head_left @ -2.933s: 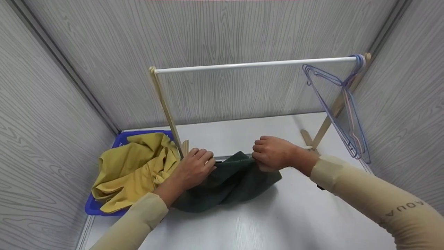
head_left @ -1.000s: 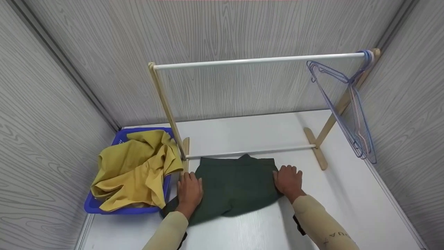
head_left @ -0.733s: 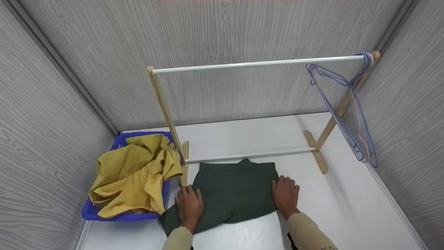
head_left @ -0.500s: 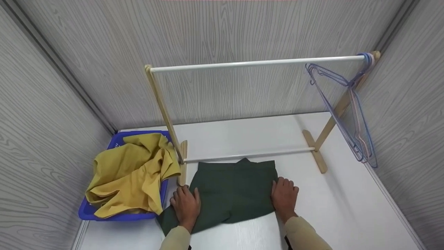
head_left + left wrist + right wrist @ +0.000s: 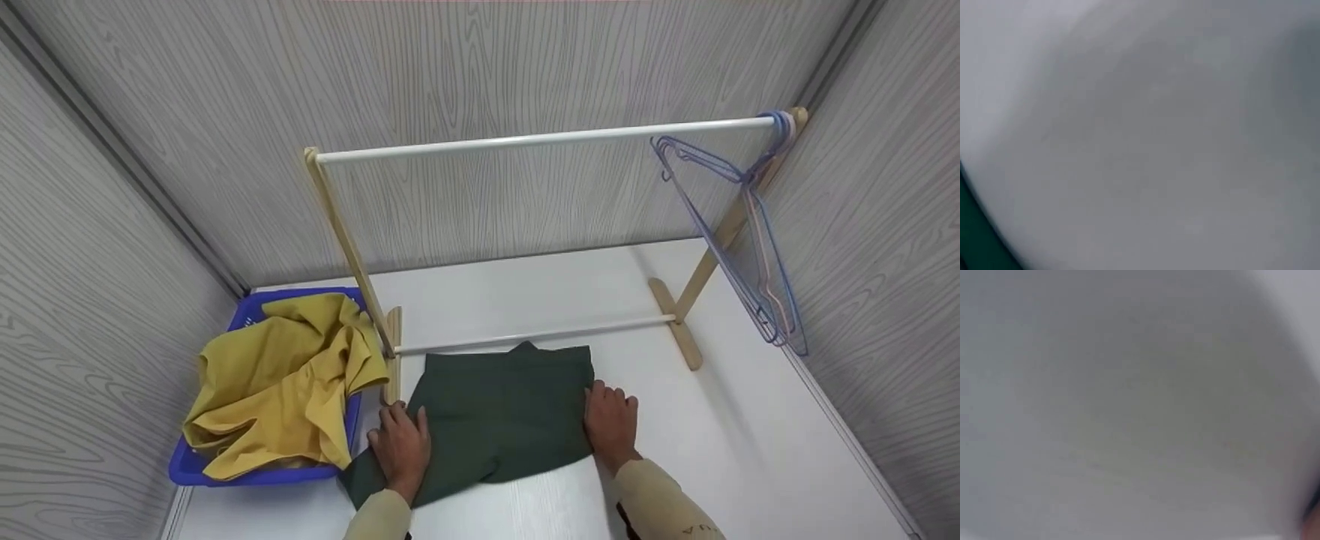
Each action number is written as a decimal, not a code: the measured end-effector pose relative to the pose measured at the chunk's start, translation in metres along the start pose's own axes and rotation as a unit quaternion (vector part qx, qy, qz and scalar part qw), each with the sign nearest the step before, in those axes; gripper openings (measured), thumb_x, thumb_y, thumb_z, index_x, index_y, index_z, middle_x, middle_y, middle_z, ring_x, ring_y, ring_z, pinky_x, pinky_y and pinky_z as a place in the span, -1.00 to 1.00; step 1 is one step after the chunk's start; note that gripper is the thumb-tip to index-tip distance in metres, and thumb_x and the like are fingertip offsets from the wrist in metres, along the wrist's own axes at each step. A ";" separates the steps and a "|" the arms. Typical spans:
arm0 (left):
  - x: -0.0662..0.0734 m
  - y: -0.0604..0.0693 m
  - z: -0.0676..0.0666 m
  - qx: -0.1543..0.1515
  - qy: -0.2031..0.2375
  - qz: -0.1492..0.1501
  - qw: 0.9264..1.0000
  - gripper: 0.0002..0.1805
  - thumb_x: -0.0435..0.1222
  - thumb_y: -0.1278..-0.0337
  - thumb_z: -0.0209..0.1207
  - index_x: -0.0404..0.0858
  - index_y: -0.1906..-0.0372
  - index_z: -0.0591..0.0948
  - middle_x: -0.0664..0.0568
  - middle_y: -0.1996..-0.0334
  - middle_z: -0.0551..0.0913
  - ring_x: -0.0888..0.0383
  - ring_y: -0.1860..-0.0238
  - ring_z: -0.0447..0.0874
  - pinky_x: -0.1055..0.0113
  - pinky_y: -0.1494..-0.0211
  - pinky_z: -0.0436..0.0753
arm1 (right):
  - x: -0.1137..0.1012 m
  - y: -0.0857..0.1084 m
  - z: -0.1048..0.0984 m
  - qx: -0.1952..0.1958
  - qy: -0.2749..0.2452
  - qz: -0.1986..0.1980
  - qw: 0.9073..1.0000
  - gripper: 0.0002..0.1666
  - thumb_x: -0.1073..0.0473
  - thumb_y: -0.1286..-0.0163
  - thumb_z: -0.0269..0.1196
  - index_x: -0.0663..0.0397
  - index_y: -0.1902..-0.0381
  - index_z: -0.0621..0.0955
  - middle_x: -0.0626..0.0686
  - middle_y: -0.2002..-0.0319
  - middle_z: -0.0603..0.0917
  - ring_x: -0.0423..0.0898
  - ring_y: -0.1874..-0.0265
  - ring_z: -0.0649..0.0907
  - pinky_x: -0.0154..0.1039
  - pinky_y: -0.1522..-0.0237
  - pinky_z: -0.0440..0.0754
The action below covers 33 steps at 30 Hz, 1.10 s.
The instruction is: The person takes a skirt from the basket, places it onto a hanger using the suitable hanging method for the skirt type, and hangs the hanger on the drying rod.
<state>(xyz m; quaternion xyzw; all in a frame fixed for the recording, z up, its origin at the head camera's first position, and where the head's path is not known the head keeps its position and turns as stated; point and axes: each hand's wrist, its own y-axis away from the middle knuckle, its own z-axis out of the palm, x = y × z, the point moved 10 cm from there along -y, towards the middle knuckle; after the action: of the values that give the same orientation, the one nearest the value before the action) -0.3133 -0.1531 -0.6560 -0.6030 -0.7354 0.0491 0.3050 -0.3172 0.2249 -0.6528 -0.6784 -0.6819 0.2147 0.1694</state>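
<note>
Dark green shorts lie spread on the white table, waistband toward the rack and one leg splayed out to the left. My left hand rests on their left edge, thumb over the cloth. At the opposite edge my right hand rests with its thumb along the side and the other fingers on the table. The left wrist view is mostly blurred tabletop, with a strip of the green shorts in the lower corner. The right wrist view is a grey blur with a bit of skin at the lower right.
Behind the shorts stands a wooden rack with a white rail and a low crossbar. Several blue, purple and pink hangers hang at its right end. A blue basket holding yellow cloth stands left.
Earlier both hands held the shorts bunched up by the waistband; now they lie flat. My hands then slid down along the sides toward me and have barely moved in the last half second.
</note>
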 end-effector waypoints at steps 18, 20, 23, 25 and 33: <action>0.013 -0.031 0.022 -0.302 0.040 -0.046 0.951 -0.43 -0.04 -0.45 0.01 -0.54 -0.12 0.45 -0.36 0.12 0.67 -0.25 0.12 0.70 -0.12 0.10 0.61 | 0.016 -0.045 0.010 -0.267 -0.126 0.066 0.953 -0.66 0.14 -0.45 0.05 0.38 0.10 0.50 0.29 0.28 0.65 0.25 0.21 0.67 0.21 0.13 0.51; 0.019 -0.036 0.025 -0.304 0.061 -0.039 0.950 -0.42 -0.09 -0.44 0.02 -0.55 -0.20 0.40 -0.39 0.02 0.63 -0.27 0.01 0.66 -0.13 -0.01 0.59 | 0.015 -0.046 0.015 -0.292 -0.141 0.084 0.942 -0.58 0.06 -0.49 0.01 0.38 0.05 0.50 0.30 0.23 0.66 0.25 0.16 0.66 0.22 0.08 0.47; 0.031 -0.045 0.031 -0.308 0.092 -0.026 0.947 -0.46 -0.20 -0.44 0.02 -0.56 -0.27 0.34 -0.41 -0.08 0.57 -0.30 -0.12 0.59 -0.14 -0.15 0.52 | 0.012 -0.049 0.014 -0.297 -0.153 0.107 0.936 -0.51 -0.03 -0.53 -0.02 0.37 0.08 0.51 0.31 0.25 0.67 0.26 0.18 0.67 0.24 0.07 0.46; 0.038 -0.049 0.034 -0.306 0.094 -0.023 0.947 -0.50 -0.23 -0.45 0.00 -0.55 -0.26 0.36 -0.39 -0.07 0.59 -0.29 -0.12 0.59 -0.14 -0.18 0.51 | 0.012 -0.050 0.013 -0.297 -0.161 0.128 0.933 -0.47 -0.07 -0.55 -0.03 0.37 0.13 0.52 0.30 0.30 0.66 0.25 0.23 0.68 0.23 0.09 0.49; 0.068 -0.061 0.018 -0.238 0.107 0.026 0.965 -0.63 -0.11 -0.54 -0.07 -0.35 0.15 0.56 -0.18 0.40 0.65 -0.11 0.35 0.67 -0.03 0.24 0.57 | 0.013 -0.061 -0.002 -0.252 -0.227 0.136 0.931 -0.63 0.11 -0.56 0.02 0.36 0.24 0.55 0.28 0.39 0.64 0.17 0.37 0.66 0.10 0.30 0.55</action>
<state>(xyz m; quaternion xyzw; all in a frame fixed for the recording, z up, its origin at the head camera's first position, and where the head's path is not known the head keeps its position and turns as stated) -0.3806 -0.1021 -0.6173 -0.6790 -0.6732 -0.1841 0.2278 -0.3683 0.2391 -0.6197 -0.7183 -0.6348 0.2052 -0.1974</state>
